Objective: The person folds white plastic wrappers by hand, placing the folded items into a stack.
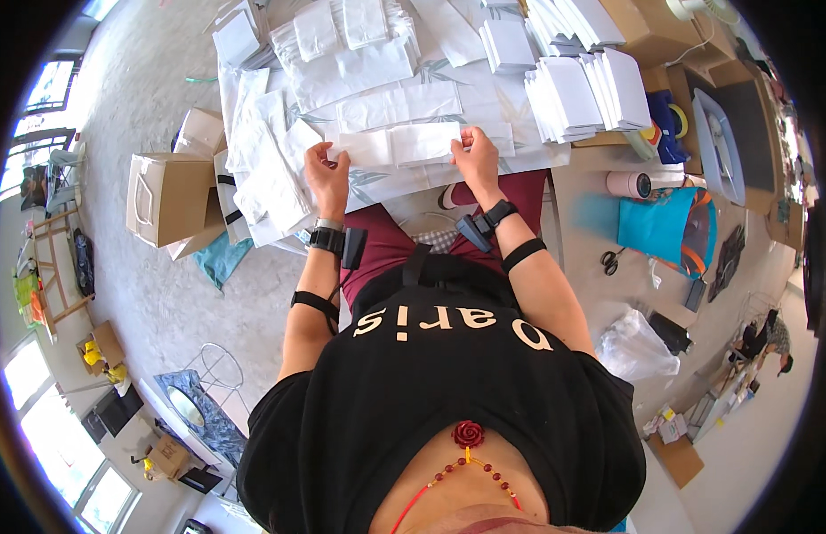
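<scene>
Stacks of folded white sheets (573, 18) run off the top edge.

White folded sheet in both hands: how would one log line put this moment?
left hand: grips sheet's left end | right hand: grips right end | white folded sheet: flat on table

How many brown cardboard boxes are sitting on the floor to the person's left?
2, maybe more. One large box with a cut-out handle stands upright on the grey floor. A second, smaller box leans just behind it, beside the table edge. Folded white pieces hanging off the table may hide others.

Bright daylight (fisheye-bent, dark rim)
</scene>
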Action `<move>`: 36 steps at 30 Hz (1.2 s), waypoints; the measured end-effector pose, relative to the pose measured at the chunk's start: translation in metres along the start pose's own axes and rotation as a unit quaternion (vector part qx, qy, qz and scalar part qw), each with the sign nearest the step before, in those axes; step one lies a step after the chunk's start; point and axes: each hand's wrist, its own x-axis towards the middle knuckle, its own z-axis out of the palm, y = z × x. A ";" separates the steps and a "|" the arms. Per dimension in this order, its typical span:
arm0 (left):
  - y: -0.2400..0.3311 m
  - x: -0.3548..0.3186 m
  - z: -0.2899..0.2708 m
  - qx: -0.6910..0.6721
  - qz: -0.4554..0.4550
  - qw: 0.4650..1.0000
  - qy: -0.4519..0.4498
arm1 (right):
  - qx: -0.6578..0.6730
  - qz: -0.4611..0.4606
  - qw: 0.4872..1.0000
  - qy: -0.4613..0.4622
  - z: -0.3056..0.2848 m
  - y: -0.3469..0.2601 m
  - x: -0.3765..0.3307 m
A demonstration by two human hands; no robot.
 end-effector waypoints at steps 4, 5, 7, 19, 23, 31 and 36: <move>0.002 -0.005 0.002 0.037 0.010 0.999 0.005 | -0.083 -0.063 0.994 0.028 0.005 0.024 0.003; -0.001 -0.005 0.001 0.040 0.015 0.999 0.010 | -0.091 -0.063 0.993 0.027 0.006 0.025 0.003; -0.003 -0.005 0.002 0.051 0.021 0.998 0.015 | -0.104 -0.063 0.992 0.026 0.006 0.025 0.003; 0.002 -0.008 -0.001 0.078 0.040 0.996 0.013 | -0.154 -0.035 0.987 0.022 -0.001 0.010 -0.005; 0.002 -0.009 -0.002 0.090 0.033 0.995 0.009 | -0.172 -0.036 0.984 0.023 -0.001 0.011 -0.005; -0.004 -0.009 -0.002 0.088 0.031 0.996 0.011 | -0.178 -0.037 0.983 0.027 0.000 0.015 -0.005; -0.017 -0.007 -0.010 0.106 0.080 0.990 0.047 | -0.182 -0.049 0.982 0.029 0.003 0.016 -0.005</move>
